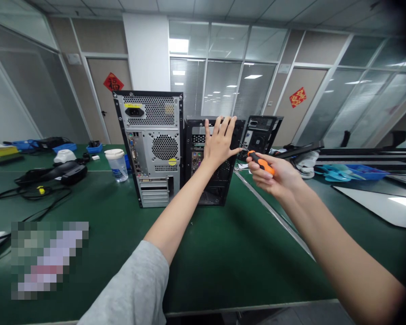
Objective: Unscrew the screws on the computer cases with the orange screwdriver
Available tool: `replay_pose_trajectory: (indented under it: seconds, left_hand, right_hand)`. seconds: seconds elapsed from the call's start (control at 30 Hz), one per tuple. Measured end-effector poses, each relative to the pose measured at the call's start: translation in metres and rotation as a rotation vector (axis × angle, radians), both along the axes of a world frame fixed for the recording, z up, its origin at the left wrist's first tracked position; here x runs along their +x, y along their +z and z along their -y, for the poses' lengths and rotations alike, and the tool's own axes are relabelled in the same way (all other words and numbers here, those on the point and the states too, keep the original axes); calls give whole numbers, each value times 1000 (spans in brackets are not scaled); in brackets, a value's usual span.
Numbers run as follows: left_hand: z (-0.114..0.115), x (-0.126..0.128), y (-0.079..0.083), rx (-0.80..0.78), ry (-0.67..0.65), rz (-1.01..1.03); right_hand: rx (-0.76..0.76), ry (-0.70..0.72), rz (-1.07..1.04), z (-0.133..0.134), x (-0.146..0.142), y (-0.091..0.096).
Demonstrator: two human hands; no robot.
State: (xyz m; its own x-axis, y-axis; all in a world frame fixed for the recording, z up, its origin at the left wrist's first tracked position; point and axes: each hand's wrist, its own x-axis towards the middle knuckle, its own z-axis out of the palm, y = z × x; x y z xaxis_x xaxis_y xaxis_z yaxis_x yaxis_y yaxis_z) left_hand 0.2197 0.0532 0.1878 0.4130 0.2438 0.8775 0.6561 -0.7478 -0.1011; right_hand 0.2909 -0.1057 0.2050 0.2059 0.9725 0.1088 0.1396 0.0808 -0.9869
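My left hand (219, 141) is stretched out with fingers spread, flat against the back of a black computer case (212, 180) standing upright on the green table. My right hand (274, 175) is closed round an orange-and-black screwdriver (261, 162), whose tip points toward the case's right edge. A taller silver-backed computer case (152, 146) stands just left of the black one. A third, smaller black case (262, 133) stands behind to the right.
On the green table (223, 253) lie a plastic cup with a lid (117, 164), black cables and a black device (54, 176) at left, blue trays (341, 172) and dark panels at right. A white sheet (379, 205) lies at far right. Glass office partitions stand behind.
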Motion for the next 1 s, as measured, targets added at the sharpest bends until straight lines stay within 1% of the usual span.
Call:
replay_pose_trajectory:
  seconds: [0.3,0.4,0.5,0.57,0.63,0.7,0.77,0.8,0.87,1.0]
  left_hand:
    - [-1,1,0,14,24,-10]
    - [-1,1,0,23,17,-4]
    - [-1,1,0,13,39,-22]
    - [0,1,1,3,54,-38]
    - [0,1,0,5,43,-30]
    - [-1,1,0,16,15,-5]
    - [-1,1,-1,22,-7,13]
    - [-2,1,-1,24,-13,17]
    - [-2,1,-1,25,-17,19]
    - [-2,2,-1,22,-6,12]
  right_hand:
    - [104,-2,53,5,-11,1]
    - [123,3,29,5,-13,1]
    - [125,3,-20,4,-15,0]
    - [134,29,-89,3,-14,-1]
    - [147,101,-216,2,-11,-2]
    - [147,180,-402,1,-6,-3]
    - [112,207,-595,1,-4,-3]
    - [84,197,-669,1,-4,-3]
    - [17,160,-749,1,-5,-2]
    - [-91,73,-722,0,-10,-1]
